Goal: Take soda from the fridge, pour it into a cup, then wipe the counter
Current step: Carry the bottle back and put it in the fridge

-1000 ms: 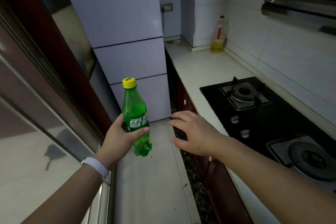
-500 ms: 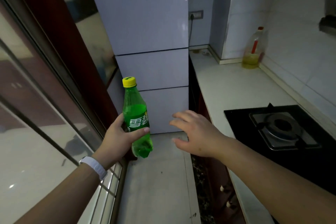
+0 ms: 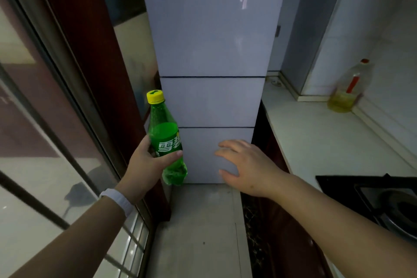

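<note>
At the far left of the frame a glass sliding door is running along the narrow floor strip. Left of centre, the left hand is holding the green soda bottle upright, fingers and thumb wrapping its lower body, yellow cap on. In the centre the fridge is standing with its doors closed. Just right of centre the right hand is hovering with fingers spread wide, holding nothing. At right, the counter is carrying an oil bottle in the corner and a hob lower down. The aisle is looking tight: swinging the bottle could be knocking the door frame or counter edge, and shaken soda may be foaming once opened. No cup is showing.
</note>
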`<act>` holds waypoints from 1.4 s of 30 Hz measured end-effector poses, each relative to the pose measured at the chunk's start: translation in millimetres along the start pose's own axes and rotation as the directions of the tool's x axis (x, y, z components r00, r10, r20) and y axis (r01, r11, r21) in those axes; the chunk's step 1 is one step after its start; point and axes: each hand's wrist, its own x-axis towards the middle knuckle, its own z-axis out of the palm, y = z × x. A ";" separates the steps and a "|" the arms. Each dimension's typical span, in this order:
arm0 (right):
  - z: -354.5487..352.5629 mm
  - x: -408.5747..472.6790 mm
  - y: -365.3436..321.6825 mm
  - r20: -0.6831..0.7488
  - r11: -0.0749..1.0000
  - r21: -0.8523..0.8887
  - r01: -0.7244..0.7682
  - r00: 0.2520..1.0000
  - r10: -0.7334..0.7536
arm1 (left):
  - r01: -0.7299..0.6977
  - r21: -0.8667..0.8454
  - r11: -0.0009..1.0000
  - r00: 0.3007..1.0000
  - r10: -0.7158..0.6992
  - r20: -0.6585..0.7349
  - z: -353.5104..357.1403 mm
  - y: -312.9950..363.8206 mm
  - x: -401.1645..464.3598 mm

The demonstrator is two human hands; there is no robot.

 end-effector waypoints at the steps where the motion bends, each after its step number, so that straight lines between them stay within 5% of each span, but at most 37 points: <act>1: -0.9 16.6 -1.5 0.001 1.000 -0.009 -0.008 1.000 0.008 | 0.000 -0.010 1.000 1.000 0.000 -0.003 -8.0 -3.6 16.9; 13: -9.1 158.3 -0.5 -0.023 0.999 -0.050 -0.019 1.000 0.018 | -0.045 -0.038 0.998 0.998 0.047 0.047 -46.9 -7.7 148.8; 28: -15.9 342.0 94.1 -0.024 0.977 -0.099 0.189 0.981 -0.193 | 0.008 0.110 0.994 0.986 0.011 -0.166 -35.7 -8.6 287.7; 42: -23.0 514.0 146.0 0.115 0.748 -0.394 0.534 0.836 -0.536 | 0.080 0.087 0.993 0.921 -0.040 -0.389 -11.2 -18.6 372.5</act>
